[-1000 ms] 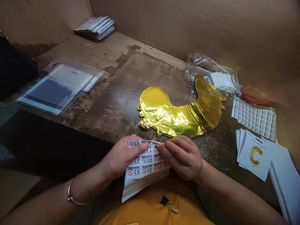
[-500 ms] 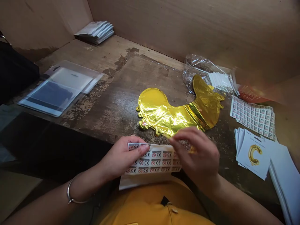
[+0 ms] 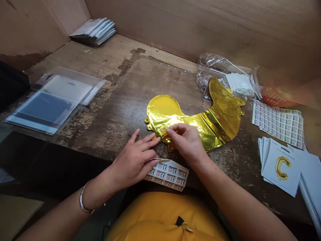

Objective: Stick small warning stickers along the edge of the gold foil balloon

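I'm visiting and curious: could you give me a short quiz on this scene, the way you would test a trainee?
1. Which hand touches the strip of CE stickers, left or right?
2. True or false: the clear plastic bag lies beyond the gold foil balloon, on the far side from the person.
3. Fill in the blank: the card at the right shows a gold letter ____.

Key:
1. The left hand
2. True
3. C
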Demonstrator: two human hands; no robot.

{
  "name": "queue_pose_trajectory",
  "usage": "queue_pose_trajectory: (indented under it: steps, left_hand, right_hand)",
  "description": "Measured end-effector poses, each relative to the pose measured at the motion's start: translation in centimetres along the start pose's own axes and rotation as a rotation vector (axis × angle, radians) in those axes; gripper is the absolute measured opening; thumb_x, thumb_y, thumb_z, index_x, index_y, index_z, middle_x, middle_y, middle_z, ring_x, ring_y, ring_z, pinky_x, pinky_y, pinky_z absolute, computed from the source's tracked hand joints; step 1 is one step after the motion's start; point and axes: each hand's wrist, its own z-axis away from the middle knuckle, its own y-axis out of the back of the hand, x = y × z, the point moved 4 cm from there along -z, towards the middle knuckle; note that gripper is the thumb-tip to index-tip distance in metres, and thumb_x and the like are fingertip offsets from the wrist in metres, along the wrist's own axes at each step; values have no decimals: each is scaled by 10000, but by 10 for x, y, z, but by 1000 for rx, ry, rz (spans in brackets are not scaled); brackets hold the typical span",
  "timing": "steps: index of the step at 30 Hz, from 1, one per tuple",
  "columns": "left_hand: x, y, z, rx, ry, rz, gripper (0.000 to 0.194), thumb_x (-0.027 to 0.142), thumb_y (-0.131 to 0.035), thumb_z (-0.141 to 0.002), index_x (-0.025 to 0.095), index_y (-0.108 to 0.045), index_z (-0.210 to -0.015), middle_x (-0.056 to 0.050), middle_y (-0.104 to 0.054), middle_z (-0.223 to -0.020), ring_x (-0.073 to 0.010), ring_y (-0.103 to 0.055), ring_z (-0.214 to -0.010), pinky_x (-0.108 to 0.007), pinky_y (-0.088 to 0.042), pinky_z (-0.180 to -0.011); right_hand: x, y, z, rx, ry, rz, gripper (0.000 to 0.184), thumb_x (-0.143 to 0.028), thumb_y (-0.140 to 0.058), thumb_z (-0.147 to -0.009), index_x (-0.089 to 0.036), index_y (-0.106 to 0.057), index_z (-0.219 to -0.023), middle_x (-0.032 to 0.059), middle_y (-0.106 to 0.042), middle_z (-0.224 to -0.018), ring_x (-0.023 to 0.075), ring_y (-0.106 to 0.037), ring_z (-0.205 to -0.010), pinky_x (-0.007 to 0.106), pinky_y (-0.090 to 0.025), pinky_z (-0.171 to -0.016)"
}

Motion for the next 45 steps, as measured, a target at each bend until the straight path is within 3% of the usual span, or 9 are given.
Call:
queue_pose_trajectory:
  steps: [25,31,35,38,40,43,45]
  left_hand:
    - [-1,-1,1,6,-12,31,206,297,-477,-936,200,-652,-887,-89,-569,-1368,-290,-446,-1337,-596,-78,-1143]
    - [-1,-1,2,16,-7,46,183,280,-491,-929,195,-648,-886,-87,-592,-1344,-286,-468,-1320,-581,-40,-1148]
    - [-2,-1,0,21,0,54,173,282,-507,-922,193,-651,-885,-93,-612,-1318,-294,-495,-1296,-590,-28,-1142]
    - [-2,-1,-1,18,5,62,168,282,-508,-921,199,-650,-888,-89,-619,-1309,-293,-502,-1290,-605,-35,-1135]
    - [-2,-1,0,13,5,68,161,284,-513,-919,203,-649,-888,-83,-619,-1310,-291,-501,-1290,-615,-44,-1132]
    - [-3,0,2,24,11,86,141,273,-529,-909,209,-651,-883,-71,-621,-1308,-279,-498,-1292,-613,-79,-1136]
    - [-4,2,4,61,17,107,128,250,-537,-901,212,-657,-875,-67,-624,-1289,-261,-499,-1285,-588,-124,-1147]
  right_hand:
    - [0,-12,7,74,149,272,227,-359,-585,-826,-185,-683,-719,36,-653,-641,156,-580,-627,275,-437,-549]
    - [-8,-13,5,55,128,479,208,-348,-609,-821,-194,-650,-687,21,-646,-678,136,-535,-596,277,-398,-571]
    - [-11,-10,1,132,157,664,229,-399,-665,-781,-186,-606,-840,14,-625,-698,156,-525,-604,291,-389,-576]
    - [-16,1,3,290,278,829,203,-284,-580,-840,-146,-589,-988,81,-652,-817,203,-557,-681,329,-425,-600]
    - [-22,4,10,327,491,875,214,-173,-509,-866,-119,-599,-1053,129,-670,-930,231,-589,-813,360,-473,-697]
    - [-25,-5,27,65,794,869,254,-148,-511,-894,-111,-617,-1121,130,-682,-1092,228,-584,-974,352,-490,-859]
    - [-20,-12,35,-80,830,905,273,-175,-523,-910,-116,-622,-1158,108,-675,-1171,221,-583,-980,339,-494,-873]
